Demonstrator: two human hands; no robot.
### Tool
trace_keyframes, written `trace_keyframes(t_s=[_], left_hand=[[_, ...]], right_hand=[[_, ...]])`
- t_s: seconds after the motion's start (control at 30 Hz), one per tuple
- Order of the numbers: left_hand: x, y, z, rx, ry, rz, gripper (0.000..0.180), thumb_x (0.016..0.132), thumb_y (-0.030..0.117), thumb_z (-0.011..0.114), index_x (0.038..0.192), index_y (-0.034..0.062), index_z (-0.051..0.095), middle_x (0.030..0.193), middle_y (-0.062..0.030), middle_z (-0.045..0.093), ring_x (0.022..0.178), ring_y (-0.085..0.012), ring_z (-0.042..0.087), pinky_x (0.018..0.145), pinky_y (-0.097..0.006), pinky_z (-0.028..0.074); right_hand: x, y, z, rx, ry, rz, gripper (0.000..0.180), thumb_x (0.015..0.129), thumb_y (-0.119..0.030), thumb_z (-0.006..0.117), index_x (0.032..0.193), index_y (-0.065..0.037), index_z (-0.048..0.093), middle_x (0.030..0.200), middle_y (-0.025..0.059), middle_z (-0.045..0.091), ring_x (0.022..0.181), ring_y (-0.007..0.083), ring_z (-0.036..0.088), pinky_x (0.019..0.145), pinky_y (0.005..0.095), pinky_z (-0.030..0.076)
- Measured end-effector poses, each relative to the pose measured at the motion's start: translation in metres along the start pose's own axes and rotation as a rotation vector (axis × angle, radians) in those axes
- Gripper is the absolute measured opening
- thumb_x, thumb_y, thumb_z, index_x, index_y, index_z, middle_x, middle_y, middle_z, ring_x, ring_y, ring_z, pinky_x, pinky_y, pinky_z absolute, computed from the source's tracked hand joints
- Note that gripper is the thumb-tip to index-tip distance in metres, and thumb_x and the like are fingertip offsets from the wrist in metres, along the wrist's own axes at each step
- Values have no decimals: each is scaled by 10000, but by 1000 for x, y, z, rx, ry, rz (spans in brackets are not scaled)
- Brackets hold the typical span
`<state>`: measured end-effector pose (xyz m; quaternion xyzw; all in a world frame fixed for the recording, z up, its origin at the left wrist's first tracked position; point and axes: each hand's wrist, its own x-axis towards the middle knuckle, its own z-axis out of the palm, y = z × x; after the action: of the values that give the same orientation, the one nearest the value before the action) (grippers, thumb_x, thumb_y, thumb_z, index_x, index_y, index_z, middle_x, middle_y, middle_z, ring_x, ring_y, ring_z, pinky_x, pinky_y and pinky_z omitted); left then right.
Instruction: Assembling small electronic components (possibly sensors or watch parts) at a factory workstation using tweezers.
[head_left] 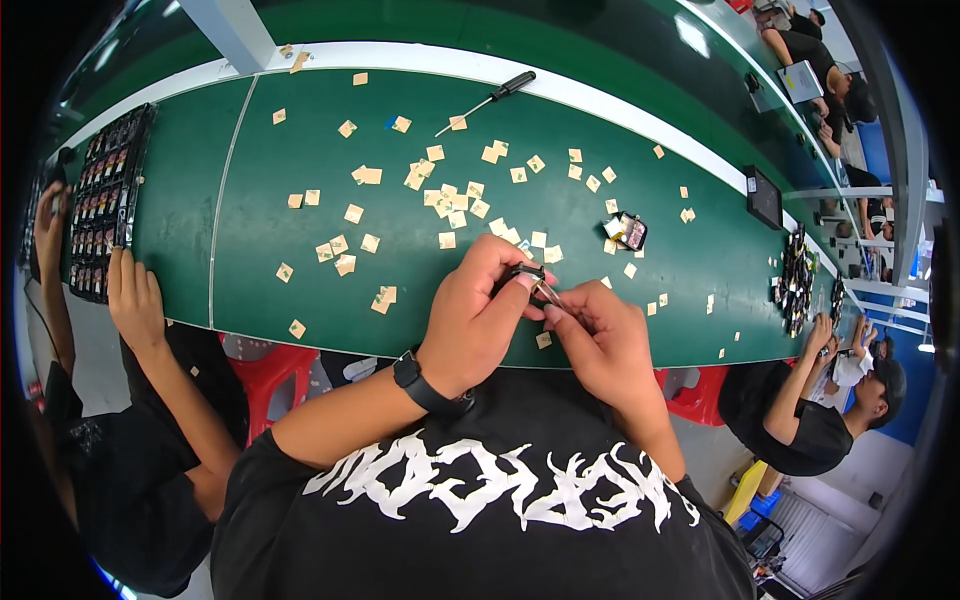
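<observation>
Two bare hands meet over the near side of the green bench [175, 235] in the head view, and between them is a small black part [522, 271]. Its body is dark and compact, mostly hidden by fingers, with a paler spot near the end toward the right; finer detail is too small to tell. The left hand [475, 315] is curled closed around it, thumb and forefinger gripping it above the bench. The right hand [603, 338] is nearly closed, its thumb and forefinger pinching a slim, shiny piece [549, 294] against the part; whether the two are joined cannot be told. A black watch [420, 383] circles the left wrist.

Beyond the hands, many beige squares [354, 213] lie scattered. A small black unit [632, 231] sits among them, ahead of the right hand, and a black-handled screwdriver [512, 85] lies near the far edge.
</observation>
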<state>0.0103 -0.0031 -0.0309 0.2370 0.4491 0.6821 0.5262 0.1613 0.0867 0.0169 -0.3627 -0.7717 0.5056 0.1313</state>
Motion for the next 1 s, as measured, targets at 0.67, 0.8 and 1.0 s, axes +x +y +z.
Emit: trace_keyframes(t_s=[0.67, 0.8, 1.0], left_hand=[[6, 12, 2, -267, 179, -168, 82, 951, 57, 507, 1033, 57, 501, 1005, -172, 684, 870, -207, 663, 734, -335, 521], [6, 9, 4, -196, 198, -145, 108, 982, 52, 497, 1087, 29, 495, 1055, -182, 674, 881, -191, 656, 750, -317, 523], [3, 5, 7, -97, 155, -75, 175, 1038, 100, 479, 1179, -2, 472, 1086, -179, 667, 865, -168, 660, 712, -281, 530]], right_hand=[[-8, 7, -2, 470, -4, 124, 84, 970, -9, 633, 1025, 16, 576, 875, 26, 649, 754, 49, 611, 645, 198, 480], [-8, 8, 1, 466, -29, 128, 98, 971, -20, 641, 1030, 21, 575, 865, 21, 648, 756, 52, 615, 652, 203, 488], [-10, 18, -1, 497, 40, 100, 83, 983, -45, 634, 1028, 3, 584, 836, 3, 643, 708, 35, 581, 608, 187, 456]])
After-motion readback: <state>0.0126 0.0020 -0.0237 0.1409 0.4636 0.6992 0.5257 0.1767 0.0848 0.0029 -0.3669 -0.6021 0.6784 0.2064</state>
